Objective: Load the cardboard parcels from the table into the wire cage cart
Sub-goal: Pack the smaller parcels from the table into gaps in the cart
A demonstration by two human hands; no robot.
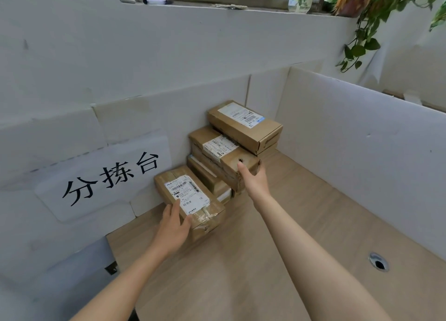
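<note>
Several brown cardboard parcels with white labels are stacked in the far corner of the wooden table. My left hand grips the near end of the front parcel, thumb on its label. My right hand holds the near end of the middle parcel, which lies on a lower parcel. A top parcel rests behind it, against the wall. No wire cage cart is in view.
White partition boards wall the table at back and right. A paper sign with black characters hangs on the left board. A cable hole sits in the tabletop at right. Plants hang over the window sill.
</note>
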